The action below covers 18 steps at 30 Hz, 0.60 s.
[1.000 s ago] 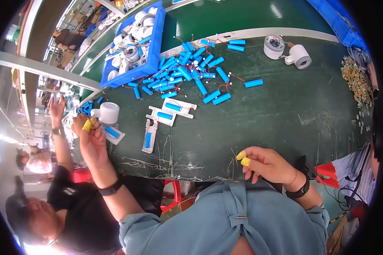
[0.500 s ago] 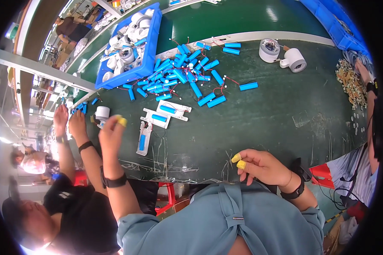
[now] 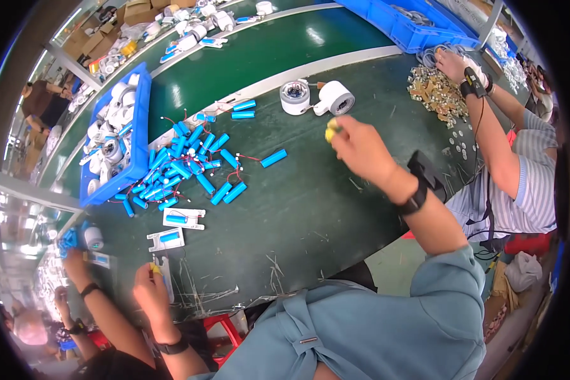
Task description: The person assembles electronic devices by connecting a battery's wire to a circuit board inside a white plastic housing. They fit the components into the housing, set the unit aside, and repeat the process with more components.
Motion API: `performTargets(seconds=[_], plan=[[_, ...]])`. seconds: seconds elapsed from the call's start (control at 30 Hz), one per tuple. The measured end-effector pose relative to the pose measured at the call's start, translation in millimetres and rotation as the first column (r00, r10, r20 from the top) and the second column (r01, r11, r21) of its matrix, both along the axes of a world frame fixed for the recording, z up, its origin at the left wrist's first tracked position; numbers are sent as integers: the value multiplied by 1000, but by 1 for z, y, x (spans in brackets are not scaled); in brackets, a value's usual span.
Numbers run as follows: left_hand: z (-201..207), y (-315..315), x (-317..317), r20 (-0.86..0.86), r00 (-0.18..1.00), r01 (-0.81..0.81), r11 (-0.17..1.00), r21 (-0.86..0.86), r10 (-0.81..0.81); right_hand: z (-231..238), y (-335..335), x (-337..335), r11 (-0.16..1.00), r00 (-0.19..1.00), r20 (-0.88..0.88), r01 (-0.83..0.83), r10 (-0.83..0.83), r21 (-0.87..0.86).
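My left hand (image 3: 151, 291), with a yellow finger cover, is closed at the edge of a white plastic bracket (image 3: 166, 278) by the table's near left side. The hand partly hides that bracket. Just beyond it lie two similar brackets, each with a blue cylindrical battery (image 3: 170, 237) in it. My right hand (image 3: 364, 152) is above the table with thumb and fingers slightly apart and no object visible between them; its fingertips wear yellow covers. Closest to it are two white round camera-like housings, one upright (image 3: 295, 98) and one on its side (image 3: 335, 98).
A heap of blue wired batteries (image 3: 177, 164) spreads beside a blue crate (image 3: 139, 130) of white housings. At the right, a co-worker's hands (image 3: 453, 66) are at a pile of small circuit boards (image 3: 434, 95). Another co-worker's hand (image 3: 76, 266) is at far left.
My right hand has gone from the table's near edge forward to near the white housings. My left hand has come down onto the nearest bracket. The view has swung right.
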<state>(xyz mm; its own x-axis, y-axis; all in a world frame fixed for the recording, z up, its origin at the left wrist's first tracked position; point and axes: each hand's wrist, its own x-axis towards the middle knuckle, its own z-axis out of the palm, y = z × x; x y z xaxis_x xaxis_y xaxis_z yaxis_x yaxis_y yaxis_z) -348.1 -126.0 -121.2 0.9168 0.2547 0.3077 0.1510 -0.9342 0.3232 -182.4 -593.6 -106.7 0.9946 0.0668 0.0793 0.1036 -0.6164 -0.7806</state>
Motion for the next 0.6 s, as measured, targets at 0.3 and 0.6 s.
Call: performTargets(seconds=[0.3, 0.6], plan=[[-15, 7, -8, -1, 1000, 14, 999, -40, -14, -44, 28, 78, 425, 855, -500, 404, 141, 810], [2, -29, -2, 239, 971, -17, 996, 92, -6, -8, 9, 10, 536, 897, -440, 350, 46, 768]])
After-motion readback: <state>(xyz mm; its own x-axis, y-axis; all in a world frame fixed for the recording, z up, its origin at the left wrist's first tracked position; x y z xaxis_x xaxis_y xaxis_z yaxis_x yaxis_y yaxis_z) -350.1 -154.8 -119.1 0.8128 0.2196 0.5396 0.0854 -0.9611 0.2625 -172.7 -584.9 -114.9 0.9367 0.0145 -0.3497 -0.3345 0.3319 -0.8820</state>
